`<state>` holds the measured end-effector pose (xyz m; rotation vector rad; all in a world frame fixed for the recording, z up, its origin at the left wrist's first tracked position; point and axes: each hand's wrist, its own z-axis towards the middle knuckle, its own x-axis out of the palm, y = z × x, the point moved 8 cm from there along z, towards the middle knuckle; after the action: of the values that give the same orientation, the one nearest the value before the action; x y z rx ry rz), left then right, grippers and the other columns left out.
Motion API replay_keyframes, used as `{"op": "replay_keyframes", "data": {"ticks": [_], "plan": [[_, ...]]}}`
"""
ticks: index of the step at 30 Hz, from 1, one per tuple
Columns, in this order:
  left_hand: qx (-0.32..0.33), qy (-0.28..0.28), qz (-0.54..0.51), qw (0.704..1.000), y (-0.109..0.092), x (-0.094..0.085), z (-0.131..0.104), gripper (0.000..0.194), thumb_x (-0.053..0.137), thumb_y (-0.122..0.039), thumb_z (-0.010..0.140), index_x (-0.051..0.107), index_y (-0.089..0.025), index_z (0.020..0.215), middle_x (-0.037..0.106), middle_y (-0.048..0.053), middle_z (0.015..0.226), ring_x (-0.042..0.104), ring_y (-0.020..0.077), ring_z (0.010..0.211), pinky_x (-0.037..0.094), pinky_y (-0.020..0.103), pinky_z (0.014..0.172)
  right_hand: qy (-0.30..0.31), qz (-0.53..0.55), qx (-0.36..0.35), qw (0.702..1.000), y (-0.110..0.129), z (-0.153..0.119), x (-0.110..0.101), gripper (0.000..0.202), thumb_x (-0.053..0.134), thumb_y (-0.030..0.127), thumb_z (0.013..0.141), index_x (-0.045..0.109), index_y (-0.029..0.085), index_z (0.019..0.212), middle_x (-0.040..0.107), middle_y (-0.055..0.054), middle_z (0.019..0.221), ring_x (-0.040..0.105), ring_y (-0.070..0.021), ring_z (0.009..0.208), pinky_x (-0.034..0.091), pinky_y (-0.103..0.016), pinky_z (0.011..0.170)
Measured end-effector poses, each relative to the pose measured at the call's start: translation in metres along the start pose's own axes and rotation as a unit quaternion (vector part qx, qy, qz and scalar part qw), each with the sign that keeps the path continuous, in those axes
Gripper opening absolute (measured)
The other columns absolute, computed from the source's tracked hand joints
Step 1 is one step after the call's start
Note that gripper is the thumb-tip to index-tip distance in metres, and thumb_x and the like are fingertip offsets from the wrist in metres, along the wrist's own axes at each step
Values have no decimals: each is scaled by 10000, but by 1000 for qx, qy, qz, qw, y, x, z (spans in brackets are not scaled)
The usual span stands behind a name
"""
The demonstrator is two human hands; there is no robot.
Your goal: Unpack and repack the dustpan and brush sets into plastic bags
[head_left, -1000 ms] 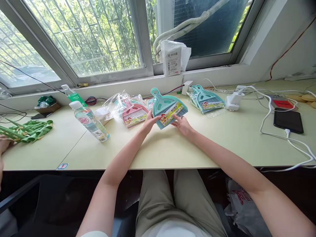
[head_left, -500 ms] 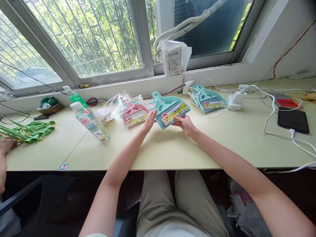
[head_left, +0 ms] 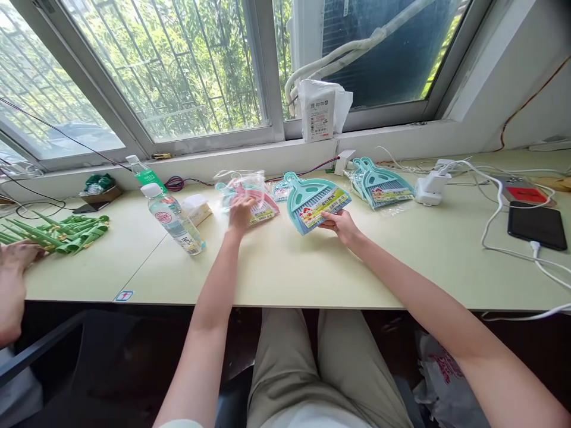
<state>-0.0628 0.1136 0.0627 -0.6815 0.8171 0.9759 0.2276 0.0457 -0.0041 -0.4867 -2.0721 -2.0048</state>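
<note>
My right hand (head_left: pixel 339 227) grips the lower right corner of a teal dustpan and brush set (head_left: pixel 307 202) with a yellow printed label, held up over the table. To its left, my left hand (head_left: pixel 241 215) is closed on a clear plastic bag (head_left: pixel 256 180), partly in front of a pink dustpan and brush set (head_left: pixel 266 209). My left fingertips are partly hidden by the hand itself. Behind the pink set, part of another teal piece shows. Several teal dustpan sets (head_left: pixel 383 184) lie at the right, with clear wrapping under them.
Two bottles (head_left: pixel 176 223) stand left of my left hand beside a white tissue box (head_left: pixel 196 209). At far left, another person's hand (head_left: pixel 22 254) touches green folded leaf pieces (head_left: pixel 75 233). A white plug adapter (head_left: pixel 430 189), cables and a black phone (head_left: pixel 536 226) lie on the right.
My left hand has let go of the teal set, moved left and taken hold of the clear plastic bag, which is lifted. My right hand still holds the teal set.
</note>
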Motion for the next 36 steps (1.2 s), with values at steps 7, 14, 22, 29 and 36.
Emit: {"op": "replay_keyframes", "data": {"ticks": [7, 14, 22, 29, 36], "plan": [[23, 61, -148, 987, -53, 31, 2, 323, 418, -160, 885, 732, -230, 910, 699, 93, 1028, 624, 266, 1022, 421, 408, 969, -8, -10, 23, 1000, 3, 6, -11, 143, 670, 79, 803, 650, 172, 909, 775, -52, 902, 753, -196, 765, 625, -407, 847], [-68, 47, -63, 995, -32, 39, -4, 260, 614, -175, 832, 635, -156, 1090, 591, 169, 1193, 575, 315, 1131, 425, 402, 955, 34, -71, 109, 991, -10, 7, -11, 184, 680, 54, 761, 684, 138, 925, 779, -84, 848, 747, -201, 682, 644, -345, 704], [-137, -52, -106, 983, -17, 20, -1, 243, 462, -241, 926, 699, -208, 974, 657, 140, 1066, 608, 311, 1025, 425, 402, 871, 51, -97, 129, 986, -7, 8, -14, 191, 685, 54, 763, 699, 131, 937, 779, -98, 846, 751, -215, 691, 632, -394, 781], [-138, -145, -136, 970, -21, -1, -5, 298, 465, -349, 940, 740, -245, 986, 675, 114, 1069, 555, 317, 1083, 393, 417, 933, 86, -75, 111, 987, 0, 6, -15, 195, 689, 52, 754, 700, 133, 932, 778, -104, 922, 754, -216, 733, 644, -362, 721], [-42, -82, -273, 958, -58, 5, -1, 246, 532, -334, 910, 769, -311, 969, 729, 71, 1023, 549, 315, 1098, 262, 485, 1076, 54, -66, 87, 993, -15, 5, 1, 161, 700, 83, 765, 688, 140, 915, 779, -84, 864, 753, -214, 727, 632, -409, 798]]}}
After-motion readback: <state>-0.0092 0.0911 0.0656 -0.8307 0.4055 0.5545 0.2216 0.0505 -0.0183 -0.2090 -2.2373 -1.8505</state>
